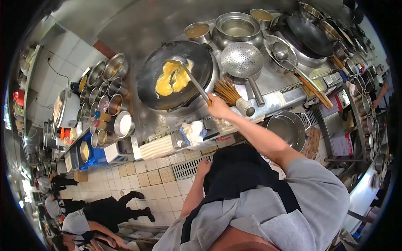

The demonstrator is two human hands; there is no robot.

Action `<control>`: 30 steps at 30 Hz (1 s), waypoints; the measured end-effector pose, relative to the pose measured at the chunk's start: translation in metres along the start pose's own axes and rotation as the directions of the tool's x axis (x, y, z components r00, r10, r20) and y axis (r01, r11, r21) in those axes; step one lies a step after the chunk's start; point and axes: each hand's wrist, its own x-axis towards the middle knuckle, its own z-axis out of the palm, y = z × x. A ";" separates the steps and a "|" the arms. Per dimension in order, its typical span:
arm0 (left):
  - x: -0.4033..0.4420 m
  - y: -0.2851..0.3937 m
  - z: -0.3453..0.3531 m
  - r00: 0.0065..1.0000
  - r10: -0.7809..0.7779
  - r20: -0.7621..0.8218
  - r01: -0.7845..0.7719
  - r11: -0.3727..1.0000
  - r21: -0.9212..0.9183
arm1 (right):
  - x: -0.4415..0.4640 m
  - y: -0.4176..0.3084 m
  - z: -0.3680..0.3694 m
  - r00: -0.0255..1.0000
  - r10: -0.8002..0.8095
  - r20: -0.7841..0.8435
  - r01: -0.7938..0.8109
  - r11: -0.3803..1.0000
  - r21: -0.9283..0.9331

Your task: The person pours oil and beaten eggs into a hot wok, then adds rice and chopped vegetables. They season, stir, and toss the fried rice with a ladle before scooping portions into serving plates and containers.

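Observation:
My right hand grips the wooden end of a long-handled wok ladle. The ladle's head rests in yellow beaten egg, partly set and spread over the bottom of a large black wok. Egg coats part of the ladle's head. Low by my apron, my left hand hangs with its fingers curled in, and nothing shows in it. Close to my right hand lie a bamboo wok brush and the handle of a perforated strainer.
Pots of liquid stand behind the strainer. At right are a second wok and a steel ladle. Several metal bowls crowd the left counter. A cloth lies on the stove's front edge. Co-workers stand at lower left.

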 end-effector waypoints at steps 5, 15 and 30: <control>0.074 0.064 0.065 0.934 0.330 0.134 -0.357 0.870 0.340 | -0.060 -0.029 -0.005 0.931 0.268 0.250 -0.339 0.889 0.309; 0.208 0.042 0.178 0.856 0.402 0.325 -0.476 0.858 0.194 | -0.044 -0.029 -0.018 0.969 0.186 0.162 -0.209 0.969 0.135; 0.142 0.064 0.138 0.880 0.314 0.355 -0.424 0.858 0.291 | -0.055 -0.050 -0.014 0.886 0.294 0.360 -0.418 0.841 0.343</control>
